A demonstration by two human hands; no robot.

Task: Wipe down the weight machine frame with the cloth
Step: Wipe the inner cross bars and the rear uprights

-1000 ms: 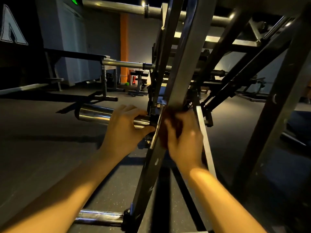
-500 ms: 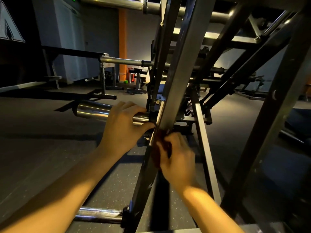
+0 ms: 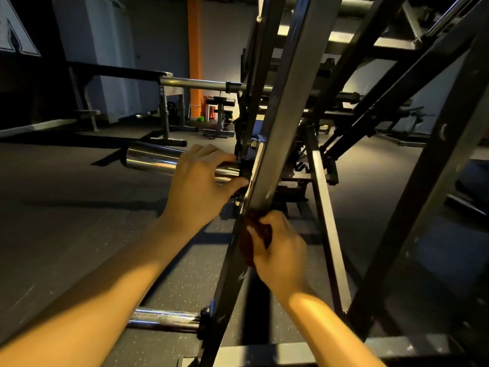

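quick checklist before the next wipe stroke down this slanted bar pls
1. Cloth held in the right hand: ok, its fingers curl round it.
2. Cloth touching the slanted frame bar: ok, it is pressed on the bar's lower stretch.
3. Left hand braced: ok, it grips the chrome sleeve.
4. Bar below the cloth free of obstacles: ok, as far as the lower chrome peg.
5. Left thumb clear of the bolted plate: cannot tell, too dark there.
6. Bar's far face clean: cannot tell, hidden.
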